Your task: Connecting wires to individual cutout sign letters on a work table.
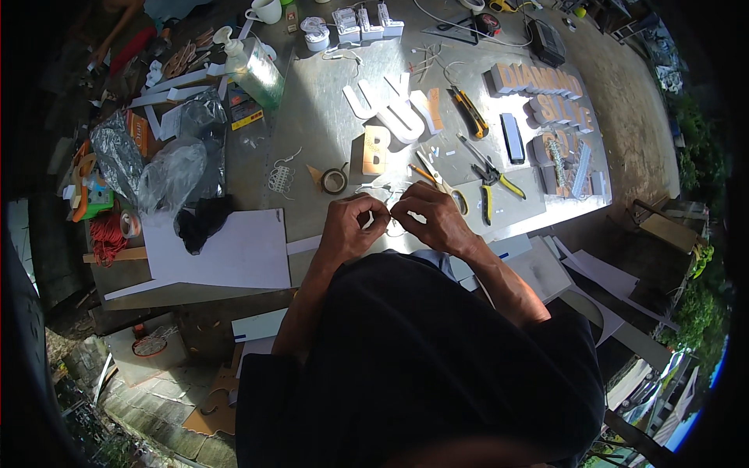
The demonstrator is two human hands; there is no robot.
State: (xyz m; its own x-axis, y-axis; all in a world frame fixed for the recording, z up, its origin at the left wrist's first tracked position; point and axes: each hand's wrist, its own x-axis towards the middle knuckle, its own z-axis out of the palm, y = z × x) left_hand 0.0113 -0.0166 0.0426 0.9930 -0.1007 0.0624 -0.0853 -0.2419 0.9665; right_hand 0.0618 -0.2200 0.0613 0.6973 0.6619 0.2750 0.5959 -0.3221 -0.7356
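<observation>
Grip: left hand, right hand pinched together, anything held unclear | pump bottle: greenish contents | mug: contents unclear

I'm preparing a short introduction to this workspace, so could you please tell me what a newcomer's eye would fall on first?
Probably the left hand and right hand, nearly meeting over the near part of the table; anything between them is too small to make out. Next might come the brightly lit white letter shape just beyond them, then the rows of tan-faced letter blocks at the table's far right.
</observation>
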